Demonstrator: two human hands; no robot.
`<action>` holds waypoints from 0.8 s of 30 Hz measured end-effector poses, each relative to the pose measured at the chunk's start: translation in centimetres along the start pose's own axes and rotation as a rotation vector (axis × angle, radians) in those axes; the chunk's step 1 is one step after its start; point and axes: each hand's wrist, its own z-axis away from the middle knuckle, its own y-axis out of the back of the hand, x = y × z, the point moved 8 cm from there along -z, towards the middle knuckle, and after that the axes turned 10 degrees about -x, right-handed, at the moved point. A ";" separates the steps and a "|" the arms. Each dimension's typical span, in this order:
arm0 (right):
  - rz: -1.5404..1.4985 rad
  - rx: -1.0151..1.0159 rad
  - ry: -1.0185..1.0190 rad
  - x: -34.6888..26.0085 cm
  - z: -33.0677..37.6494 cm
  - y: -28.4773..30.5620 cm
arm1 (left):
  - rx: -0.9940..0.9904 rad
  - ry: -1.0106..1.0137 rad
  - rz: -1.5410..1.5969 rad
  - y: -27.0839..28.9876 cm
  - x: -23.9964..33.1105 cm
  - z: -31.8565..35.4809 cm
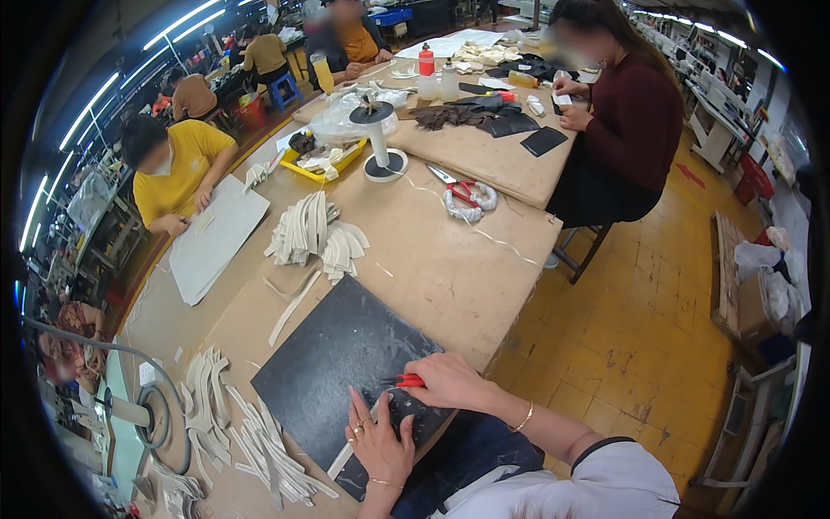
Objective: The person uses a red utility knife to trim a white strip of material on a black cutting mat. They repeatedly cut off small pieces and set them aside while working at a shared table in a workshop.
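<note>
The person's right hand [445, 381] is closed around a red-handled tool [411, 381], its dark tip pointing left, just above the fingertips of the left hand; the left hand [382, 445] lies palm down with fingers spread, over a narrow pale strip [341, 461] on a black mat [320, 355]; the strip runs beneath that hand, its lower end showing to the left of the palm (the covered stretch cannot be seen). Left of the mat, a fan of pale strips [272, 458] lies close by, with a bundle of curved pieces [207, 402] beside it; past the mat's far corner, a larger pale pile [303, 229] sits on the bench [432, 285]; farther off stand a white spool [378, 145] and a yellow tray [328, 173] of scraps; scissors [462, 192] with wrapped handles lie to the spool's right, a thin white cord [501, 242] passing near them; beyond, a person in yellow [181, 164] leans over grey sheets [216, 238]; another in maroon [629, 130] sits at the right.
</note>
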 end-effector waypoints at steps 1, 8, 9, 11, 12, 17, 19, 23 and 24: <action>0.004 0.023 0.002 -0.1 -0.3 0.1 | 0.011 -0.011 0.006 0.2 -0.1 -0.3; 0.050 0.041 -0.009 0.0 -1.8 -0.5 | -0.022 -0.021 0.072 -0.6 -0.8 -0.7; 0.041 0.041 -0.008 0.1 -1.9 -0.5 | -0.037 -0.015 0.096 -0.8 -1.0 -0.7; 0.028 0.041 -0.011 0.2 -1.8 -0.6 | -0.052 -0.002 0.132 -1.1 -1.2 -0.9; 0.024 0.040 -0.014 0.2 -1.8 -0.5 | -0.050 0.006 0.144 -1.2 -1.2 -0.8; 0.012 -0.041 -0.078 0.6 -1.8 -0.9 | -0.049 0.019 0.163 -1.3 -1.2 -0.9; 0.009 -0.041 -0.076 0.5 -1.8 -0.8 | -0.046 0.021 0.163 -1.3 -1.2 -0.9; 0.008 -0.027 -0.067 0.5 -1.9 -0.7 | -0.047 0.026 0.171 -1.3 -1.2 -0.9; 0.005 0.002 -0.050 0.4 -1.8 -0.6 | -0.048 0.026 0.173 -1.3 -1.2 -0.9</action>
